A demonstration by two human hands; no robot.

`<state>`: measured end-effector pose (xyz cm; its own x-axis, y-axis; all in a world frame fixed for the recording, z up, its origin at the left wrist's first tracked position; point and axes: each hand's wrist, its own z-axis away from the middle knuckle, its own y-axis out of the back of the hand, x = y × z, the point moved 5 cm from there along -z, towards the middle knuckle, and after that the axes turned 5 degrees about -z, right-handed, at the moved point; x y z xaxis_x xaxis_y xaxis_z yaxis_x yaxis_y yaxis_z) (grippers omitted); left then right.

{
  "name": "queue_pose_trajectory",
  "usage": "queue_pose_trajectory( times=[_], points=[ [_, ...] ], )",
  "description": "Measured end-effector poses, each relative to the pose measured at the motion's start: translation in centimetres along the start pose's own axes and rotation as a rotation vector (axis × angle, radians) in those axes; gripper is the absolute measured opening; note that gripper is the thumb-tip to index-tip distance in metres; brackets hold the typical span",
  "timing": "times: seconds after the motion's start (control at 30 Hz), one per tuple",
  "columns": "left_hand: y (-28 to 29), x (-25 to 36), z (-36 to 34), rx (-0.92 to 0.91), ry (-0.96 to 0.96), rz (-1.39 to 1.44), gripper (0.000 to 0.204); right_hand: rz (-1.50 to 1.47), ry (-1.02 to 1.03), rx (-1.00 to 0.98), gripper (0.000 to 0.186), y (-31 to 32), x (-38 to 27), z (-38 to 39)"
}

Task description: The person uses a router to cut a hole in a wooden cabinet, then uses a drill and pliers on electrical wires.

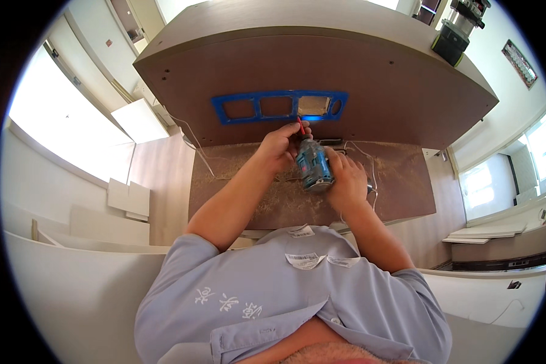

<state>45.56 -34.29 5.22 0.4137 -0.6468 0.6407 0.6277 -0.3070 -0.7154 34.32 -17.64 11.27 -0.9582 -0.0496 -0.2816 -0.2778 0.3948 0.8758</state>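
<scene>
My right hand [348, 182] is wrapped around a teal and black cordless drill [314, 167], its front pointing away from me toward the brown panel. At the drill's nose, the fingers of my left hand [280, 145] are closed around a thin red piece [301, 126], possibly a bit; its exact kind is too small to tell. Just beyond it, a blue rectangular template [255, 95] lies against the panel. Two of its square windows show brown panel; the right one shows a pale, lit patch [313, 105]. A small oval hole sits at its right end.
The brown cabinet panel [376, 91] stands before me. Sawdust covers the brown board [400, 182] below, where a white cable [374, 164] and a dark tool [330, 142] lie. A black and green power tool [452, 39] rests on the cabinet top. White boards [128, 197] lean at the left.
</scene>
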Motion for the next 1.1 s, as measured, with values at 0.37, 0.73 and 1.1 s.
queue_pose_trajectory(
  times=[0.37,0.73,1.1],
  points=[
    [0.5,0.2,0.2,-0.001,0.045,0.009,0.025,0.144,-0.015,-0.158,0.062,-1.7,-2.9,-0.6],
    [0.1,0.3,0.2,-0.017,0.105,0.091,0.027,0.038,-0.072,-0.17,0.068,-1.2,-3.2,-0.8],
    [-0.3,0.9,-0.9,0.016,0.071,0.049,0.027,0.004,-0.071,-0.132,0.074,-1.2,-3.2,0.0]
  ],
)
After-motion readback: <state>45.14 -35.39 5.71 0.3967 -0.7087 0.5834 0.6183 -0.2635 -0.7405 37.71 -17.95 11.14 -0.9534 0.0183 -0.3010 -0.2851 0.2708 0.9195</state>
